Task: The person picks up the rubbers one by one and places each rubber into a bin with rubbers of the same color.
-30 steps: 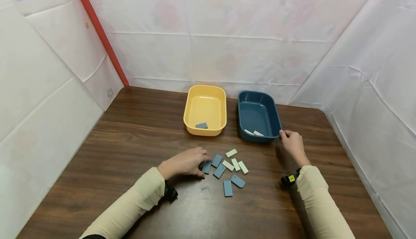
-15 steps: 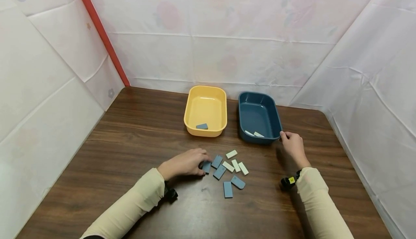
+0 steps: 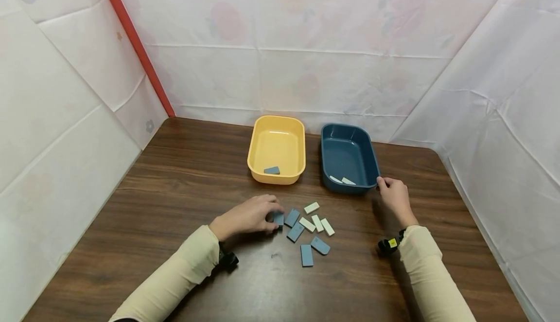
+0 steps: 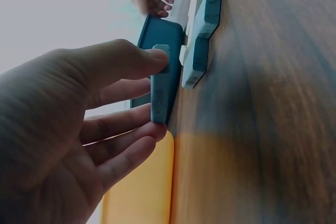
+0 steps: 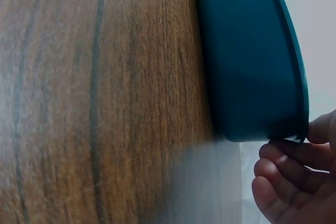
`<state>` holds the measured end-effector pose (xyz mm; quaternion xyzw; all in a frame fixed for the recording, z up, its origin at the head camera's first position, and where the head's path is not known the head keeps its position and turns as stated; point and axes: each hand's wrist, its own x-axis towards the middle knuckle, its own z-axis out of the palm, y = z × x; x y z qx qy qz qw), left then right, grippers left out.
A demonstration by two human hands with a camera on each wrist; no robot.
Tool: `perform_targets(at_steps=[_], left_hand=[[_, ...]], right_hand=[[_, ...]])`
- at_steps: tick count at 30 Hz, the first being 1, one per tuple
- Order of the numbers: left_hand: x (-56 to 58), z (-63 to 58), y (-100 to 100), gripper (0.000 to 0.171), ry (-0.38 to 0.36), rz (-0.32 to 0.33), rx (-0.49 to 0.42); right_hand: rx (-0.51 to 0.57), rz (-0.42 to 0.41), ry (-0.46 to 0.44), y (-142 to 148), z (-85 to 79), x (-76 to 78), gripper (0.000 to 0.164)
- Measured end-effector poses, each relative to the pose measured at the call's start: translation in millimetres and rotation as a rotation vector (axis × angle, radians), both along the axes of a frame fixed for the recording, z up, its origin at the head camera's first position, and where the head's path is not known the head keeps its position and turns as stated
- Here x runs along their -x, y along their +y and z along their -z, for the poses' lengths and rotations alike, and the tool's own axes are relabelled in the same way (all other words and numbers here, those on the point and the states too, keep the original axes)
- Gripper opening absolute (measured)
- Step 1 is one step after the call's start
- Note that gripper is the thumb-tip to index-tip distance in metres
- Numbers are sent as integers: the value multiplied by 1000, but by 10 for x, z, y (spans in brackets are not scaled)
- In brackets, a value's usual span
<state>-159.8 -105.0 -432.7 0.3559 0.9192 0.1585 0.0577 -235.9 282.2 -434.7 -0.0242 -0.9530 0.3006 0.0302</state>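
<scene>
Pinching a small blue block between thumb and fingers, our left hand is in front of the dark blue tub and off to its left. Our right hand has its fingers gripping the tub at its near right corner. Two white pieces lie inside it, at the near end. Just left of it we see a yellow tub with one blue piece inside. Four white blocks and four loose blue blocks lie on our bench, in front of the dark blue tub.

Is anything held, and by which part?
Left hand pinches a grey-blue rectangular block near its opposite ends; right hand grips a dark-blue oblong plastic tub by its near right rim corner.
</scene>
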Motion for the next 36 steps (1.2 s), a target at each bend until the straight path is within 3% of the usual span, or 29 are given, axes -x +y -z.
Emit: perform_targets(at_steps=[13,23,31,36], left_hand=[[25,-40,-11,35,70,-77,-102],[69,-64,-56,33,160,-147,-241],[143,-109,-83,32,231,-214,-334],[216,-165,-113,31,247,-239,-338]], right_hand=[[2,5,-4,-18,-7,-11,46],[10,7,11,-17,-3,-11,45],[7,7,7,-13,31,0,46],[-3,15,6,-13,31,5,46]])
